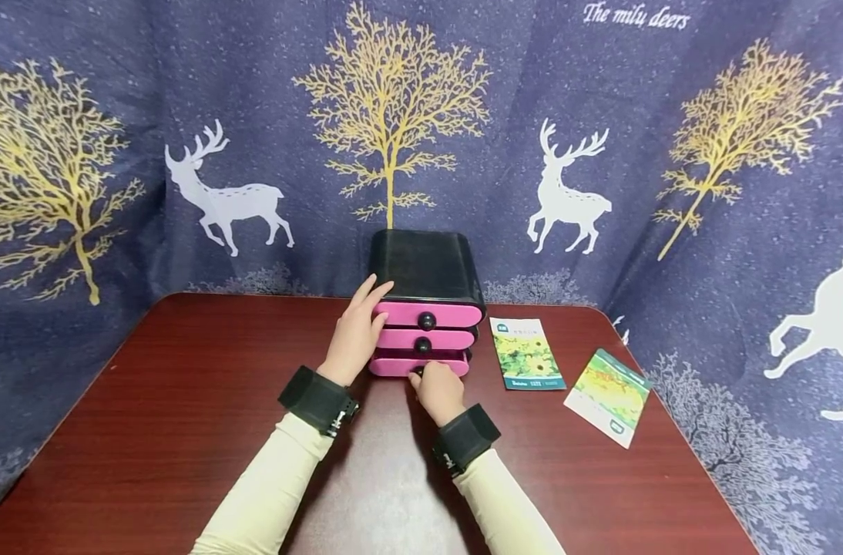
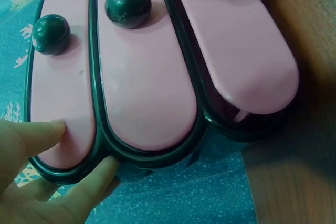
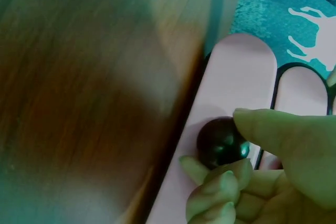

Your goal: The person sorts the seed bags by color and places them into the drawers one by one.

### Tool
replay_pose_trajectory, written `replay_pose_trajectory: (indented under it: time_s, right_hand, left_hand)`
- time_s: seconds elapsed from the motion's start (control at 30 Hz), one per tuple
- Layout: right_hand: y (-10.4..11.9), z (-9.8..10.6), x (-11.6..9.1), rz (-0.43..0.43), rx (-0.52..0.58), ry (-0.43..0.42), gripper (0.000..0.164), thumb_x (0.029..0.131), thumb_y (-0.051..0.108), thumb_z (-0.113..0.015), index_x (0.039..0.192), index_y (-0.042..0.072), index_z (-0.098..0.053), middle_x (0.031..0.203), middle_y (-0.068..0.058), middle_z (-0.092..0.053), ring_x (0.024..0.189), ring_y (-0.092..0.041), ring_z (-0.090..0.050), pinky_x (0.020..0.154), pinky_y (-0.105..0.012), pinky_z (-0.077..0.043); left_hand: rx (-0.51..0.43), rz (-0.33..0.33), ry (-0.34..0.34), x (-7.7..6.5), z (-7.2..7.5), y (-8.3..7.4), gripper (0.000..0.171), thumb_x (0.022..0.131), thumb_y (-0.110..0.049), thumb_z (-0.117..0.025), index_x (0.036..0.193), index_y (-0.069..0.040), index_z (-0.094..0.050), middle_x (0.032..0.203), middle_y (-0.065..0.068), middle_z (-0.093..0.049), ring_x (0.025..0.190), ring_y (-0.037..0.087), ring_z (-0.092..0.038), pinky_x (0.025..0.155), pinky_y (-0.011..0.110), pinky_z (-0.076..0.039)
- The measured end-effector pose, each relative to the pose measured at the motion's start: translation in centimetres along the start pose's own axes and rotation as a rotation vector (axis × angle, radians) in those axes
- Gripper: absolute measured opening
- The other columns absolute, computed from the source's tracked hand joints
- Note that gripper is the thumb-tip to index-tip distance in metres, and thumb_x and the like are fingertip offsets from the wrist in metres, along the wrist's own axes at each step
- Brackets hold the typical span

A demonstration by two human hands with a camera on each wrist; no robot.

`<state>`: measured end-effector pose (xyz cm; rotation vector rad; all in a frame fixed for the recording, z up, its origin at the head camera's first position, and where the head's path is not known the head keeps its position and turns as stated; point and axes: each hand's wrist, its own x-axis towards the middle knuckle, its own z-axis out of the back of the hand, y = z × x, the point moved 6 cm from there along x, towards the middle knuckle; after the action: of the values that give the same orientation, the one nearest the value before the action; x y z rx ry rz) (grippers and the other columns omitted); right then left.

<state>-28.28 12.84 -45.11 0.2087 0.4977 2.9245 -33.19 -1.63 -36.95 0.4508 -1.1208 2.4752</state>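
A small black cabinet (image 1: 424, 266) with three pink drawer fronts and round black knobs stands at the middle of the table. Its bottom drawer (image 1: 390, 368) sticks out a little, with a dark gap showing above its front. My right hand (image 1: 441, 391) pinches the bottom drawer's knob (image 3: 223, 142) between thumb and fingers. At the cabinet's upper left, my left hand (image 1: 355, 331) rests with fingers extended along its side. The left thumb (image 2: 44, 134) presses on the top drawer's front (image 2: 62, 87). In the left wrist view, the middle drawer (image 2: 149, 82) sits within its frame.
To the cabinet's right lies a seed-packet-like card (image 1: 528, 354) with yellow flowers. A second printed card (image 1: 610, 395) lies slanted near the table's right edge. Behind the reddish-brown table (image 1: 206, 401) hangs a blue cloth (image 1: 463, 185) with deer and trees.
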Motion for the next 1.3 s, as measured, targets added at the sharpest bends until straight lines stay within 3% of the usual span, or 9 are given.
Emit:
replay_pose_trajectory:
  time_s: [0.13, 0.37, 0.6, 1.0, 1.3]
  right_hand:
    - [-0.3, 0.1, -0.5, -0.016, 0.006, 0.04, 0.042, 0.084, 0.039, -0.066, 0.054, 0.009, -0.059, 0.065, -0.012, -0.064, 0.062, -0.028, -0.063, 0.048, -0.039, -0.048]
    - [-0.7, 0.3, -1.4, -0.017, 0.043, 0.068, 0.042, 0.082, 0.04, -0.067, 0.054, 0.011, -0.057, 0.052, -0.004, -0.055, 0.059, -0.026, -0.062, 0.048, -0.039, -0.047]
    - [-0.7, 0.6, -2.5, -0.017, 0.087, 0.106, 0.042, 0.082, 0.04, -0.068, 0.053, 0.013, -0.056, 0.044, 0.001, -0.051, 0.049, -0.019, -0.055, 0.046, -0.035, -0.042]
    - [-1.1, 0.9, -4.2, -0.045, 0.118, 0.133, 0.04, 0.079, 0.034, -0.072, 0.053, 0.01, -0.053, 0.051, -0.003, -0.05, 0.048, -0.017, -0.047, 0.043, -0.033, -0.036]
    - [-1.1, 1.4, -5.1, -0.067, 0.136, 0.132, 0.039, 0.078, 0.033, -0.074, 0.054, 0.008, -0.055, 0.053, -0.004, -0.051, 0.049, -0.017, -0.045, 0.044, -0.034, -0.037]
  left_hand:
    - [0.004, 0.006, 0.012, 0.1, -0.1, -0.2, 0.052, 0.091, -0.01, -0.059, 0.139, -0.024, -0.046, 0.152, 0.006, -0.031, 0.083, 0.031, -0.065, 0.069, 0.043, -0.051]
    - [0.008, 0.013, 0.01, 0.1, -0.2, 0.1, 0.052, 0.091, -0.011, -0.059, 0.139, -0.024, -0.045, 0.152, 0.006, -0.031, 0.098, 0.032, -0.064, 0.071, 0.045, -0.051]
    - [0.01, 0.021, 0.001, 0.1, -0.1, 0.2, 0.051, 0.091, -0.01, -0.059, 0.139, -0.024, -0.046, 0.151, 0.005, -0.032, 0.079, 0.031, -0.065, 0.063, 0.037, -0.048]
    - [0.0, 0.05, -0.005, 0.1, 0.1, 0.1, 0.052, 0.091, -0.009, -0.059, 0.138, -0.024, -0.046, 0.151, 0.005, -0.032, 0.072, 0.028, -0.063, 0.061, 0.033, -0.047]
    - [0.022, 0.029, -0.01, 0.0, 0.0, -0.1, 0.052, 0.09, -0.009, -0.059, 0.139, -0.024, -0.046, 0.151, 0.006, -0.032, 0.063, 0.025, -0.059, 0.057, 0.03, -0.044]
